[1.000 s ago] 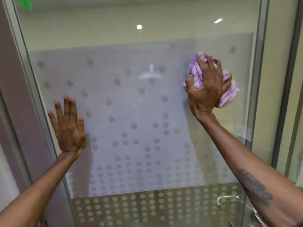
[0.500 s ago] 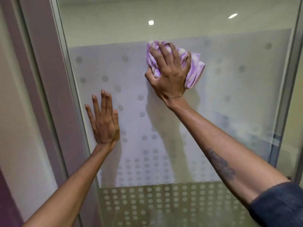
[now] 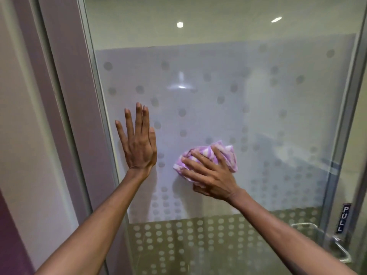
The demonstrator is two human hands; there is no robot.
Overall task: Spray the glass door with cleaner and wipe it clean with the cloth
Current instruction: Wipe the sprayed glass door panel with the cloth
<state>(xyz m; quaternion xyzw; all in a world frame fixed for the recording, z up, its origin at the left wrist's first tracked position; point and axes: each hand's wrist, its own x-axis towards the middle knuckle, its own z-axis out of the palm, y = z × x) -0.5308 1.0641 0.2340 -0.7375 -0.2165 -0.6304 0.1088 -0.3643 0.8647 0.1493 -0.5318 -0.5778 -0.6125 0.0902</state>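
The glass door (image 3: 258, 108) fills the view, with a frosted band dotted with grey circles. My right hand (image 3: 210, 177) presses a bunched purple-and-white cloth (image 3: 224, 153) flat against the frosted glass at mid height, a little left of the door's centre. My left hand (image 3: 139, 143) lies flat on the glass near the left edge, fingers spread and pointing up, holding nothing. No spray bottle is in view.
A metal door handle (image 3: 337, 245) sits at the lower right below a black PULL label (image 3: 342, 218). The metal door frame (image 3: 95, 100) and a mauve post (image 3: 59, 96) run down the left side. A clear strip with pale dots lies below the frosted band.
My right hand has carried the cloth from the upper right of the glass leftward, then down to mid height beside my left hand. My left hand has stayed flat on the glass.
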